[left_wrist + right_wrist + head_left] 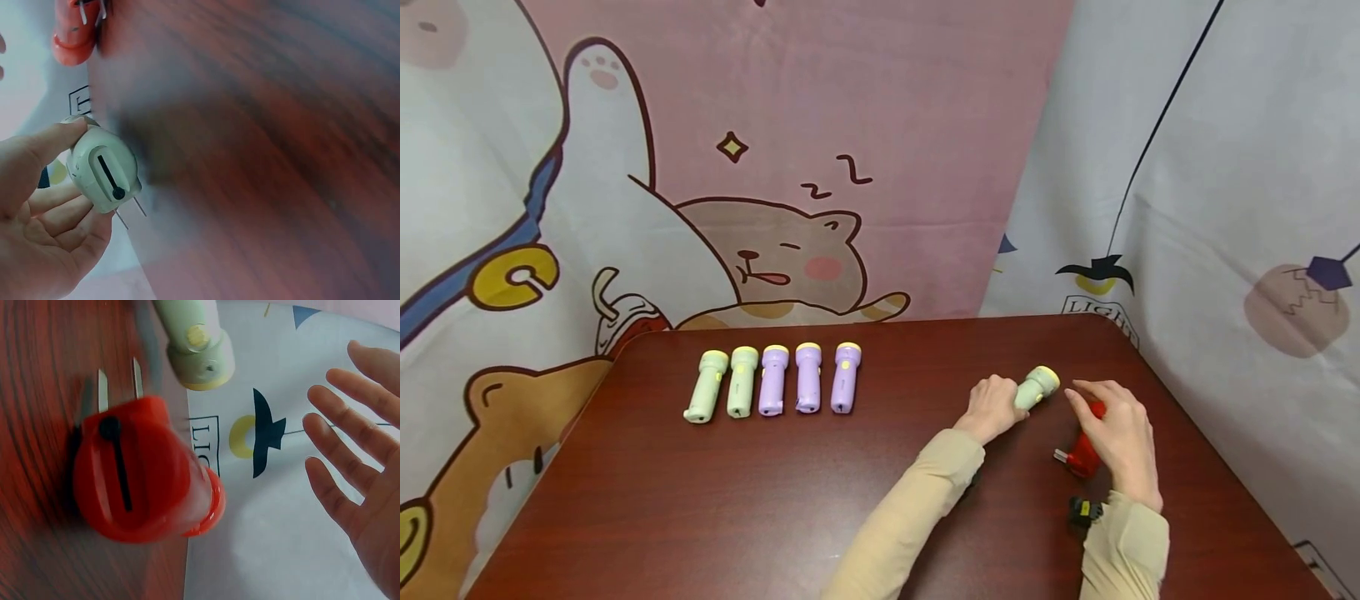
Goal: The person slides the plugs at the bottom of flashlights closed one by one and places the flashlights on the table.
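My left hand (pixel 992 408) grips a pale green flashlight (pixel 1036 388) with a yellow rim, its lens end toward the right. From the left wrist, the tail of this flashlight shows a dark slot, and two thin metal prongs stick out of its side. My right hand (pixel 1122 433) is spread with nothing in its fingers, over a red flashlight (pixel 1084 457) that it partly hides in the head view. In the right wrist view the red flashlight (pixel 150 475) lies on the table with two metal prongs out, apart from the open palm (pixel 375 506).
Toward the table's far left stand out two green flashlights (pixel 742 383) and three purple flashlights (pixel 808 379), side by side in a row. Behind the dark red wooden table (pixel 737 508) hangs a printed cloth (pixel 925 150). A black strap piece (pixel 1082 510) is at my right wrist.
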The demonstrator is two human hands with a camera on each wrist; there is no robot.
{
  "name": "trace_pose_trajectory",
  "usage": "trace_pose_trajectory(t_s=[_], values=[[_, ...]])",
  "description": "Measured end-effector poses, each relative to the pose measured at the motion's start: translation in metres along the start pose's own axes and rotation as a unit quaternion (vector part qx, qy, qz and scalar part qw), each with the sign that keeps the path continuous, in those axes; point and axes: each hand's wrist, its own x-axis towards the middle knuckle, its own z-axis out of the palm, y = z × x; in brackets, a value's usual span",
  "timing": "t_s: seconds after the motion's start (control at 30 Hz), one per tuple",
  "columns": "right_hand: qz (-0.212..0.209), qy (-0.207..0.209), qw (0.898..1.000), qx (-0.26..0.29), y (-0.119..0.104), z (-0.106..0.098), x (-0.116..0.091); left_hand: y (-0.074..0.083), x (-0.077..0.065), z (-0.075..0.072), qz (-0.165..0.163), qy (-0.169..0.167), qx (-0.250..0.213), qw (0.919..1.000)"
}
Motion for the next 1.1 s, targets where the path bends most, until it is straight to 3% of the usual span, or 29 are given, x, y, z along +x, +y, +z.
trace_pose_trajectory(t_s=[0.27, 0.37, 0.5, 0.63, 0.83, 1.1], values=[[-0.035, 0.002, 0.999, 0.005, -0.008, 0.008, 0.003, -0.013, -0.008, -0.015, -0.014, 0.024, -0.080, 0.9964], [-0.045, 0.002, 0.999, 0.009, -0.011, 0.011, 0.004, -0.020, -0.010, -0.020, -0.025, 0.031, -0.137, 0.9897], [-0.051, -0.002, 0.999, 0.011, -0.016, 0.013, 0.005, -0.029, -0.014, -0.026, -0.058, 0.032, -0.249, 0.9662], [-0.060, -0.012, 0.998, 0.013, -0.021, 0.016, 0.006, -0.037, -0.018, -0.033, -0.083, 0.044, -0.323, 0.9418], [-0.079, -0.020, 0.997, 0.017, -0.030, 0.023, 0.009, -0.045, -0.020, -0.041, -0.098, 0.053, -0.396, 0.9114], [-0.124, -0.008, 0.992, 0.018, -0.043, 0.034, 0.011, -0.056, -0.024, -0.045, -0.105, 0.070, -0.455, 0.8815]])
